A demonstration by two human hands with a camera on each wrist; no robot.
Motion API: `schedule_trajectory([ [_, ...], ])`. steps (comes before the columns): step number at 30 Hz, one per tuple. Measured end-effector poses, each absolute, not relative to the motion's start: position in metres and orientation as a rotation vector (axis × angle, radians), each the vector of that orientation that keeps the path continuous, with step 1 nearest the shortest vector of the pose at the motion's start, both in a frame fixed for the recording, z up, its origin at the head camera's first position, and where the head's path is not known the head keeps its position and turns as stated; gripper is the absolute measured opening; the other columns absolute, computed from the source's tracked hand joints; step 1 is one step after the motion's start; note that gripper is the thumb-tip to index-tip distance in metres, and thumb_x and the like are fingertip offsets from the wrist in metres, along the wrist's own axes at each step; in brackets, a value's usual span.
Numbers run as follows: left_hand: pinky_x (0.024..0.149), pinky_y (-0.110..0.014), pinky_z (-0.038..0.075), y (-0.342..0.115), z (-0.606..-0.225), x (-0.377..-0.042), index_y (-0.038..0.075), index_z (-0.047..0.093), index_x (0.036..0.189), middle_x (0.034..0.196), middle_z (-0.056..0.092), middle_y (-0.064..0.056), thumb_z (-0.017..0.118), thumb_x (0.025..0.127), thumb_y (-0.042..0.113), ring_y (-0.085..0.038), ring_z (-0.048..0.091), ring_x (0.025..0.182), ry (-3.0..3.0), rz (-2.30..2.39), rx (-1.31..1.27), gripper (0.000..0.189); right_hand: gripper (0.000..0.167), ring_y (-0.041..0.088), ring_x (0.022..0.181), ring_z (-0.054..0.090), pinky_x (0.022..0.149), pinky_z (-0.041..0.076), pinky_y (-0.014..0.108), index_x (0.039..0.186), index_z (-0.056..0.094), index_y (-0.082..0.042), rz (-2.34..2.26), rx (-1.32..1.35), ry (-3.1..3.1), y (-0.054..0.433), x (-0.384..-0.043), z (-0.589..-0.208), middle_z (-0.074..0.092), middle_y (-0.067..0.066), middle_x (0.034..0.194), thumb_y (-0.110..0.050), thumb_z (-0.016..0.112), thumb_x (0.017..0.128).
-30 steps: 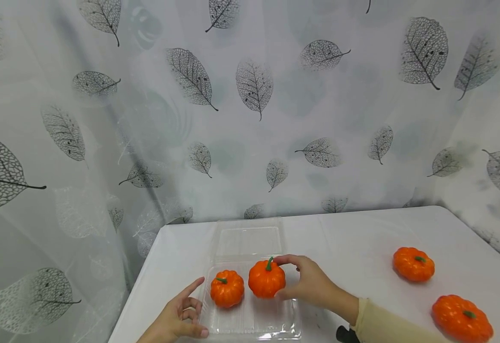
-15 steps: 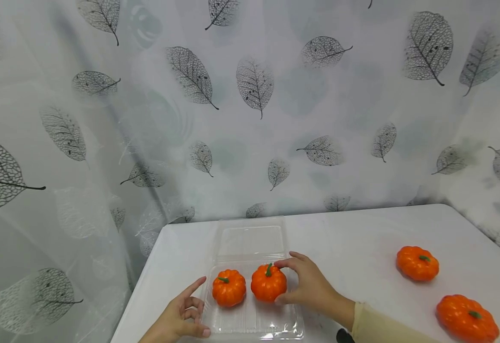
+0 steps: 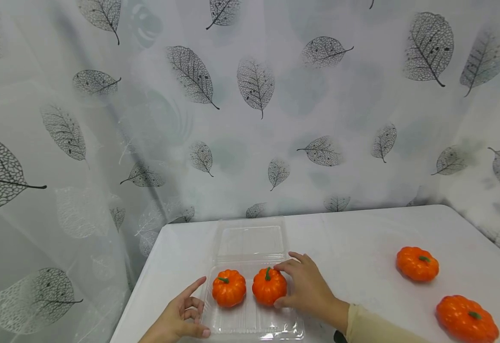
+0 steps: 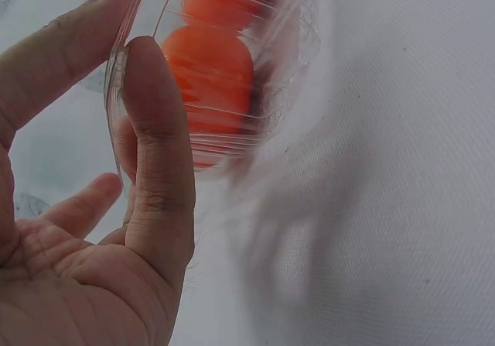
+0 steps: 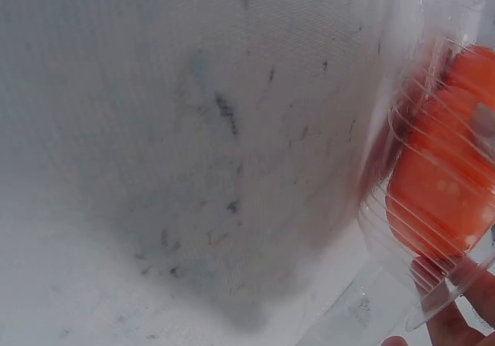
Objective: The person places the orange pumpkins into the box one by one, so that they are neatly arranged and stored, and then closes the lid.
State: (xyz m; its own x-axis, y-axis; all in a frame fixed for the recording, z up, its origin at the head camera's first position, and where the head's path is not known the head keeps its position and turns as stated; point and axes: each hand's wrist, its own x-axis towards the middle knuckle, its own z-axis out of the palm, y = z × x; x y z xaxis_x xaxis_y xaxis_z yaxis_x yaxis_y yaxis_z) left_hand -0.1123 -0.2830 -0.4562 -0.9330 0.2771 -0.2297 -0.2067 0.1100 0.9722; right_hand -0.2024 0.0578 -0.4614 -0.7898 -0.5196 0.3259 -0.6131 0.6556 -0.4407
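A clear plastic clamshell box [image 3: 243,326] lies on the white table, its lid [image 3: 251,240] folded back flat. Inside, side by side, sit two orange toy pumpkins with green stems: a left pumpkin [image 3: 228,288] and a right pumpkin [image 3: 269,287]. My left hand [image 3: 177,317] pinches the box's left rim; in the left wrist view the thumb [image 4: 158,152] lies against the rim with fingers on its other side. My right hand [image 3: 307,290] curls thumb and forefinger round the right pumpkin. Through the box wall the right wrist view shows this pumpkin [image 5: 441,176] beside the fingertips.
Two more orange pumpkins lie on the table at the right, a farther pumpkin [image 3: 417,264] and a nearer pumpkin [image 3: 467,318]. A leaf-print curtain [image 3: 254,119] hangs behind the table [image 3: 353,247]. A small black object [image 3: 339,337] shows under the right sleeve.
My right hand has lowered the right pumpkin into the box, beside the left pumpkin. The left hand has kept its place at the rim.
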Motion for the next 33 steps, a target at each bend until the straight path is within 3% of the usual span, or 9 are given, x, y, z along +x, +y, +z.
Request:
schedule_trajectory([
  [22, 0.069, -0.021, 0.050, -0.2827, -0.4578, -0.1110, 0.000, 0.012, 0.161, 0.093, 0.052, -0.007, 0.085, 0.075, -0.003, -0.013, 0.051, 0.073, 2.033, 1.889, 0.067, 0.112, 0.075, 0.039, 0.129, 0.046, 0.113, 0.027, 0.062, 0.124, 0.068, -0.003, 0.664, 0.939, -2.770, 0.0515, -0.1969, -0.4607, 0.061, 0.007, 0.116, -0.041, 0.087, 0.062],
  [33, 0.069, -0.021, 0.051, -0.2827, -0.4566, -0.1115, 0.001, 0.013, 0.161, 0.095, 0.054, -0.008, 0.085, 0.075, -0.002, -0.014, 0.052, 0.074, 2.056, 1.872, 0.052, 0.111, 0.070, 0.034, 0.127, 0.049, 0.112, 0.030, 0.059, 0.123, 0.069, -0.009, 0.763, 0.883, -2.689, 0.0586, -0.1934, -0.4579, 0.061, 0.003, 0.118, -0.040, 0.090, 0.063],
])
